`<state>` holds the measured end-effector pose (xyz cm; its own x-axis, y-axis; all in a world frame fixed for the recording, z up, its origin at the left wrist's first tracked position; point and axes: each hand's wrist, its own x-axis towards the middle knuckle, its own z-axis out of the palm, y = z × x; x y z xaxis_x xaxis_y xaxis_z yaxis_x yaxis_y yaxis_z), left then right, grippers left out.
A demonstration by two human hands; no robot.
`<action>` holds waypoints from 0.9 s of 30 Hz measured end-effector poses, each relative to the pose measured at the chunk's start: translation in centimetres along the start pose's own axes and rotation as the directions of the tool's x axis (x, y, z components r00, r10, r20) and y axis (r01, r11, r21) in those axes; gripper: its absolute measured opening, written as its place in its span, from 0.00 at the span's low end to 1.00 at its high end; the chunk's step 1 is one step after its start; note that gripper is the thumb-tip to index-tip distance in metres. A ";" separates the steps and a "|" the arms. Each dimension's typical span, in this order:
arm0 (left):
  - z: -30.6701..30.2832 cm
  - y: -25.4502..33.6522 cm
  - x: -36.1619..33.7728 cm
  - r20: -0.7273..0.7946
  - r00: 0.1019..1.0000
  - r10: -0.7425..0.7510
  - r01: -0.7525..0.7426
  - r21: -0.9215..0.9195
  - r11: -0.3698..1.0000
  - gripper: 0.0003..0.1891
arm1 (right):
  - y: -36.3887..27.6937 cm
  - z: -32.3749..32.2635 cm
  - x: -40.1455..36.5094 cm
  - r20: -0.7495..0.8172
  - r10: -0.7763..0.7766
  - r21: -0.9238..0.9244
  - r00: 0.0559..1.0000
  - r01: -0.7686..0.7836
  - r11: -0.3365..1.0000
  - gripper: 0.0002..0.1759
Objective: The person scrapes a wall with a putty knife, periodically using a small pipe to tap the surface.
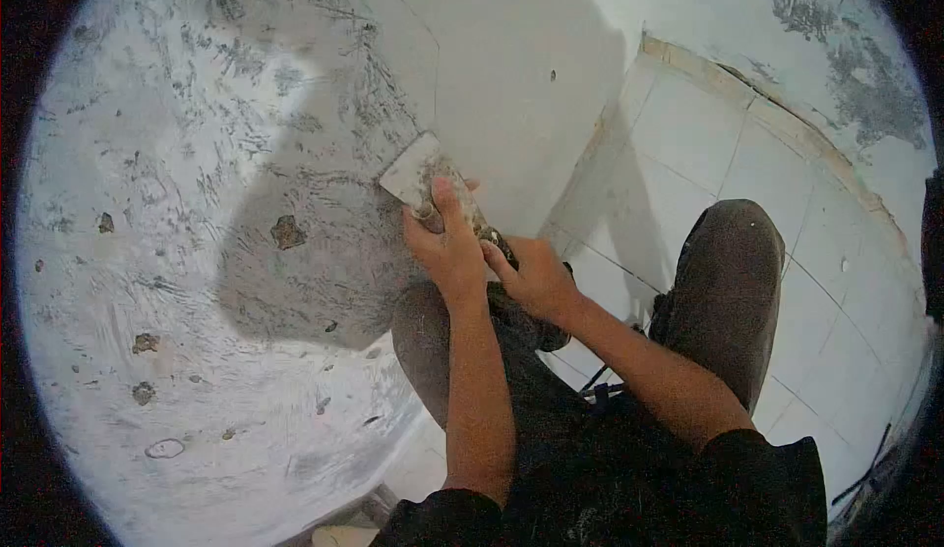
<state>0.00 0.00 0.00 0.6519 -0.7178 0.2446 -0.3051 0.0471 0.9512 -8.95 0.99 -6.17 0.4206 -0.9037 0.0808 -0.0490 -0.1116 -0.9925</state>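
Observation:
Both of my hands are closed on a plaster-crusted putty knife (408,173), its broad blade against or very near the scuffed wall (187,282). Around the base of the blade wraps my left hand (454,247), its thumb lying along the tool. Just below it, my right hand (534,277) grips the dark handle, which is mostly hidden by the fingers. The blade's tip lies by the line where rough, scratched grey plaster meets a smoother pale wall area (511,75).
Several pits, such as a brown hole (287,233), mark the wall. White floor tiles (688,139) extend to the right, bordered by a rough skirting edge (777,105). My bent knees are close below, the right one (723,291) over the tiles. A shadow falls across the wall.

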 end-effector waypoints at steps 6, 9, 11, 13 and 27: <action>0.8 0.6 -0.2 -0.025 0.999 -0.028 0.027 -0.045 0.999 0.19 | -1.2 -2.2 0.3 0.029 -0.022 -0.068 0.999 0.024 0.997 0.26; 0.7 0.5 -0.5 0.007 1.000 0.021 -0.020 -0.093 0.995 0.19 | -1.5 -2.3 -0.3 0.013 -0.039 -0.084 0.999 0.040 0.996 0.26; 0.6 0.5 -0.9 -0.042 0.999 -0.027 0.024 -0.064 0.998 0.21 | -1.1 -2.0 -0.1 0.017 -0.053 -0.112 0.998 0.055 0.992 0.25; 0.4 -0.1 -0.2 -0.031 0.997 -0.066 0.063 -0.083 0.995 0.21 | -1.7 -2.1 0.1 0.031 -0.050 -0.092 0.998 0.053 0.994 0.25; 1.2 2.6 0.6 -0.042 0.999 0.008 -0.013 -0.127 0.992 0.23 | -3.3 -3.5 1.4 0.039 -0.094 -0.086 0.995 0.097 0.992 0.25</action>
<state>-1.24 -1.08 2.43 0.6778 -0.6877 0.2600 -0.2228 0.1449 0.9640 -11.42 -1.34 -2.45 0.4583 -0.8724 0.1698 -0.0858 -0.2336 -0.9686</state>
